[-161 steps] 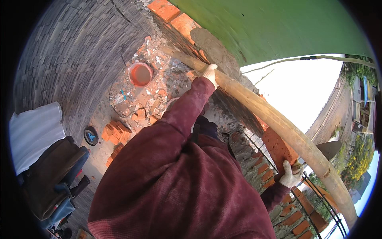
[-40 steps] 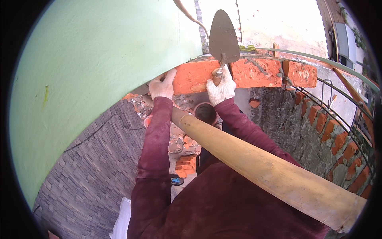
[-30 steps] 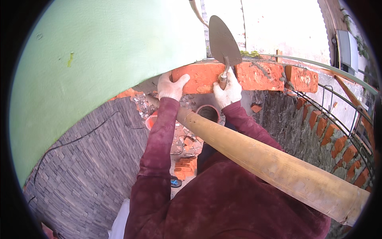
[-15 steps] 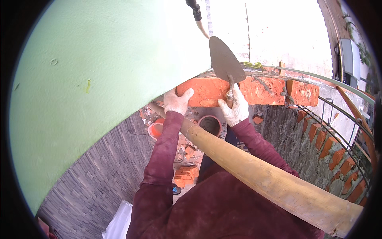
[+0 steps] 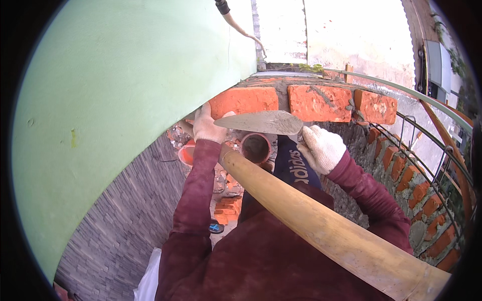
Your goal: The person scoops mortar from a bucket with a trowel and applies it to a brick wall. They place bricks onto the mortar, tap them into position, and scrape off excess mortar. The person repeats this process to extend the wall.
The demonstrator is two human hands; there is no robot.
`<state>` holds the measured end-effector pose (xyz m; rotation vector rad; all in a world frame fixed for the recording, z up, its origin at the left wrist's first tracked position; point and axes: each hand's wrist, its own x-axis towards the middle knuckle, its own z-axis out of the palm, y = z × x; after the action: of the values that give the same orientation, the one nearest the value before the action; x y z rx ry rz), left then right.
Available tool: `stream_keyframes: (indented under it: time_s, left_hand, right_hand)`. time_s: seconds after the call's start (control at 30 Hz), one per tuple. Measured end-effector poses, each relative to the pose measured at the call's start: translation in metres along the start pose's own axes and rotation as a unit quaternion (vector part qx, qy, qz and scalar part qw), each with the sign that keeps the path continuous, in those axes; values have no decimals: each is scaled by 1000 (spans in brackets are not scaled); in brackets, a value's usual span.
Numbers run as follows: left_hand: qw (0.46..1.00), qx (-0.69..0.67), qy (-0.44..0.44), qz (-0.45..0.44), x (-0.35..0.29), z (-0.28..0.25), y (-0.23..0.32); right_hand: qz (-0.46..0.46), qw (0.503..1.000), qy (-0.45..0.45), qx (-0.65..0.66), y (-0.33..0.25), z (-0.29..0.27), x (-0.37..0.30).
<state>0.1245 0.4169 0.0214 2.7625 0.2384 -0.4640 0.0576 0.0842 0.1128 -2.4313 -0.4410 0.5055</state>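
Observation:
An orange-red brick lies on top of the wall at its left end, against the green wall. My left hand, in a pale knit glove, grips this brick at its left end with the thumb along the near edge. My gloved right hand is closed round the trowel, its handle hidden in the fist. The trowel's grey blade points left, just on the near side of the brick, its tip by my left hand. Grey mortar fills the joint between this brick and the middle brick.
Another brick continues the course rightward. A thick bamboo pole slants across before my body. Below are a mortar bucket, an orange bucket and stacked bricks. Bent steel bars run along the right; the green wall stands left.
My right hand has left the brick and come nearer and to the right. The trowel has swung from blade-up to pointing left. My left hand stays at the brick.

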Motion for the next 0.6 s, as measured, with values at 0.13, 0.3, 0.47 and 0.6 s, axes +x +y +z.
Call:
stream_keyframes:
  time_s: [0.13,0.3,0.47,0.6]
  left_hand:
    - [999,-3,-38,-36,3,-5,7]
    - [998,-26,-23,-48,2,-4,9]
    - [997,-35,-31,-63,0,-3,7]
    - [995,-59,-37,-71,0,-3,6]
  right_hand:
    - [1,1000,-3,15,3,7,7]
    - [57,998,-28,-30,14,25,20]
    - [56,997,-44,-41,7,18,19]
    - [62,996,-46,-36,6,14,19]
